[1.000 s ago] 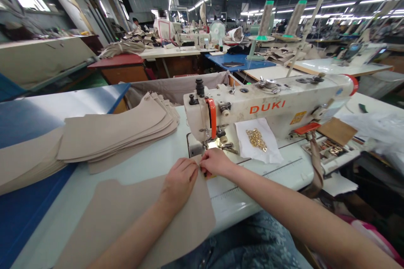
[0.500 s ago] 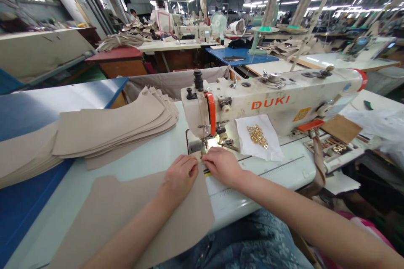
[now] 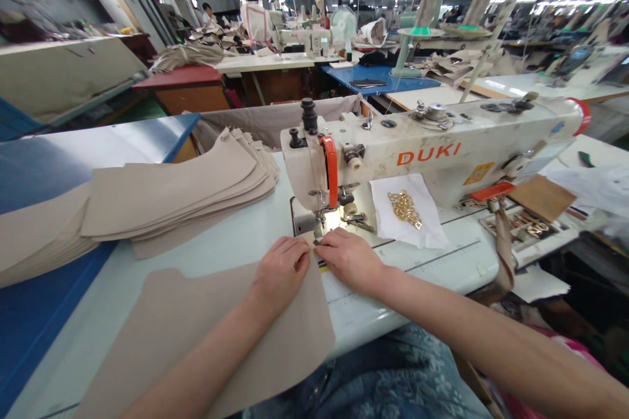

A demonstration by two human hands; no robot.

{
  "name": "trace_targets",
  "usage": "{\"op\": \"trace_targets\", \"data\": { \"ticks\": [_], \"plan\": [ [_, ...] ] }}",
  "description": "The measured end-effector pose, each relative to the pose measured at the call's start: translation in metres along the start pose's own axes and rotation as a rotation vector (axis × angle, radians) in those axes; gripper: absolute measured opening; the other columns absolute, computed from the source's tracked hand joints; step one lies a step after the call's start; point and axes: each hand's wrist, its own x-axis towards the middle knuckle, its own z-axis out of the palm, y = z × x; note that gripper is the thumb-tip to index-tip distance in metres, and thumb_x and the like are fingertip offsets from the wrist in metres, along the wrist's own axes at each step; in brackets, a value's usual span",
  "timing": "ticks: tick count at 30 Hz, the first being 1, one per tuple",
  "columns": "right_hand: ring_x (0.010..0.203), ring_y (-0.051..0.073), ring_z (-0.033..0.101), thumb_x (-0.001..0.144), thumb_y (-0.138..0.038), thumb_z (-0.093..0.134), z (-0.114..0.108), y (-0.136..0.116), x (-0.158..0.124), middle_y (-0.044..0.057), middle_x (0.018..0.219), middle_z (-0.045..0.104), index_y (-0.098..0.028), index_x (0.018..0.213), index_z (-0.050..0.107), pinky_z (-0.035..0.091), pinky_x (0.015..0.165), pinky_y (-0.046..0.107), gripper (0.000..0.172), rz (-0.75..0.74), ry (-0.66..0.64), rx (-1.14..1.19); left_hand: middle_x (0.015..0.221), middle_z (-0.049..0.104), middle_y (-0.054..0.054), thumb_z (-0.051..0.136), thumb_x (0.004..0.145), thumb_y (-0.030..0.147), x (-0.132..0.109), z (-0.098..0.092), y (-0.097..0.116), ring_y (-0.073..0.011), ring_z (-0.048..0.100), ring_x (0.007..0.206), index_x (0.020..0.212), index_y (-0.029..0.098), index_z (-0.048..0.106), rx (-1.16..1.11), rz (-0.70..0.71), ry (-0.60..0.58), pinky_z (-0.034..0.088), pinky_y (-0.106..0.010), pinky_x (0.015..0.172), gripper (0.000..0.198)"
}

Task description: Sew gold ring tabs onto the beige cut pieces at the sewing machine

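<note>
A beige panel of fabric or leather-like material (image 3: 196, 314) lies flat on the sewing machine's pale table, its narrow end under the presser foot area. My left hand (image 3: 282, 272) rests on that panel, fingers curled and closed at its narrow end. Beside it, my right hand (image 3: 351, 260) is closed in a pinch, its fingertips almost meeting the left ones. A small dark bit shows between the fingertips, too small to name. Just beyond both hands stands the head of the white sewing machine (image 3: 432, 152), its lamp lighting the needle area, which the fingers partly hide.
A stack of beige panels (image 3: 171, 200) lies to the left, overlapping a blue table (image 3: 142, 137). Gold metal rings (image 3: 405, 208) sit on a white cloth (image 3: 432, 236) right of the needle. Farther right is a tray of small parts (image 3: 523, 229). Other workstations fill the background.
The view has shifted slightly, so the machine appears a little higher and larger. Both hands keep nearly the same place and grip at the needle area.
</note>
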Motion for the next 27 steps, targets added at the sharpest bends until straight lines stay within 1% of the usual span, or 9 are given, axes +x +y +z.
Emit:
{"op": "trace_targets", "data": {
  "ticks": [4, 8, 10, 11, 14, 17, 20, 23, 27],
  "plan": [
    [0.085, 0.019, 0.051, 0.09, -0.016, 0.053, -0.016, 0.005, -0.014, 0.006, 0.087, 0.061, -0.015, 0.094, 0.065, 0.042, 0.078, 0.03, 0.012, -0.119, -0.054, 0.001, 0.074, 0.067, -0.004, 0.046, 0.083, 0.008, 0.001, -0.001, 0.0, -0.0167, 0.06, 0.072, 0.073, 0.018, 0.057, 0.0, 0.003, -0.004, 0.052, -0.03, 0.069, 0.018],
    [0.093, 0.02, 0.05, 0.093, -0.017, 0.05, -0.037, 0.003, -0.033, 0.007, 0.095, 0.061, -0.013, 0.098, 0.062, 0.042, 0.082, 0.032, 0.014, -0.341, -0.123, -0.046, 0.074, 0.067, -0.003, 0.046, 0.084, 0.008, 0.001, -0.001, 0.0, -0.0167, 0.06, 0.073, 0.073, 0.019, 0.057, -0.004, 0.008, 0.009, 0.051, -0.03, 0.07, 0.019],
    [0.095, 0.02, 0.05, 0.094, -0.017, 0.047, -0.04, -0.002, -0.035, 0.007, 0.099, 0.06, -0.013, 0.097, 0.061, 0.041, 0.084, 0.033, 0.014, -0.429, -0.127, -0.065, 0.074, 0.067, -0.003, 0.045, 0.085, 0.009, 0.0, -0.001, 0.0, -0.0167, 0.06, 0.073, 0.073, 0.019, 0.057, -0.01, 0.001, 0.008, 0.051, -0.03, 0.07, 0.019],
    [0.095, 0.02, 0.05, 0.094, -0.016, 0.046, -0.039, -0.005, -0.033, 0.007, 0.099, 0.06, -0.013, 0.095, 0.06, 0.041, 0.085, 0.033, 0.014, -0.444, -0.116, -0.069, 0.074, 0.067, -0.004, 0.045, 0.085, 0.01, 0.0, -0.001, 0.0, -0.0168, 0.06, 0.073, 0.073, 0.019, 0.057, -0.012, -0.002, 0.003, 0.051, -0.03, 0.07, 0.019],
    [0.093, 0.019, 0.05, 0.094, -0.019, 0.046, -0.027, -0.012, -0.023, 0.006, 0.093, 0.059, -0.015, 0.089, 0.058, 0.04, 0.087, 0.034, 0.014, -0.372, -0.042, -0.064, 0.075, 0.066, -0.003, 0.045, 0.086, 0.012, 0.0, -0.001, 0.0, -0.0165, 0.06, 0.073, 0.074, 0.019, 0.058, 0.0, -0.002, -0.015, 0.051, -0.031, 0.071, 0.019],
    [0.09, 0.019, 0.051, 0.094, -0.021, 0.047, -0.013, -0.017, -0.016, 0.006, 0.091, 0.06, -0.015, 0.089, 0.058, 0.042, 0.088, 0.032, 0.014, -0.268, 0.021, -0.042, 0.075, 0.066, -0.003, 0.045, 0.086, 0.011, 0.0, -0.001, -0.001, -0.0165, 0.059, 0.073, 0.074, 0.018, 0.057, 0.014, 0.012, -0.033, 0.052, -0.03, 0.071, 0.018],
    [0.089, 0.018, 0.052, 0.093, -0.019, 0.049, -0.005, -0.019, -0.017, 0.006, 0.092, 0.062, -0.015, 0.085, 0.059, 0.043, 0.086, 0.03, 0.013, -0.252, -0.001, -0.012, 0.075, 0.066, -0.004, 0.045, 0.086, 0.011, -0.001, -0.001, -0.002, -0.0171, 0.059, 0.074, 0.075, 0.018, 0.058, 0.01, 0.019, -0.029, 0.052, -0.031, 0.071, 0.018],
    [0.094, 0.019, 0.053, 0.092, -0.019, 0.051, -0.004, -0.019, -0.02, 0.008, 0.096, 0.063, -0.015, 0.084, 0.06, 0.043, 0.086, 0.031, 0.013, -0.254, -0.02, 0.02, 0.076, 0.067, -0.004, 0.044, 0.087, 0.012, -0.001, -0.001, -0.003, -0.0176, 0.06, 0.075, 0.077, 0.018, 0.06, 0.02, 0.021, -0.018, 0.052, -0.032, 0.072, 0.019],
    [0.098, 0.018, 0.053, 0.094, -0.018, 0.047, -0.004, -0.019, -0.022, 0.009, 0.098, 0.064, -0.016, 0.084, 0.06, 0.044, 0.086, 0.031, 0.016, -0.243, -0.005, 0.051, 0.077, 0.067, -0.005, 0.044, 0.088, 0.014, -0.001, -0.003, -0.003, -0.0174, 0.061, 0.076, 0.078, 0.018, 0.062, 0.049, 0.028, -0.025, 0.053, -0.031, 0.073, 0.021]
  ]
}}
